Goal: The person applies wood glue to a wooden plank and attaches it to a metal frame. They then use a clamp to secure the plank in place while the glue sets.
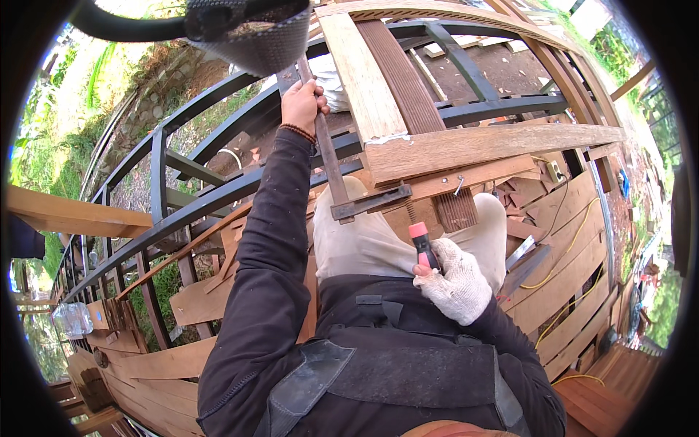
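Note:
My bare left hand (pixel 300 108), with a beaded bracelet at the wrist, is closed around the steel bar of a long bar clamp (pixel 333 164). The clamp's sliding arm (pixel 373 202) lies across the near end of the bar, and its threaded screw runs back toward me. In a white knit glove, my right hand (pixel 457 282) grips the red and black screw handle (pixel 421 240). Just beyond the screw is the near edge of a wooden board (pixel 495 149) that lies crosswise at the end of pale and brown planks (pixel 360 76). The clamp's far end is hidden.
Dark metal framing (pixel 240 182) curves across the left and far side. Two screws (pixel 457 186) stick out of a lower wood strip. A yellow cord (pixel 568 255) crosses the deck boards at right, near wood scraps (pixel 513 204). A dark mesh object (pixel 247 33) hangs close at top.

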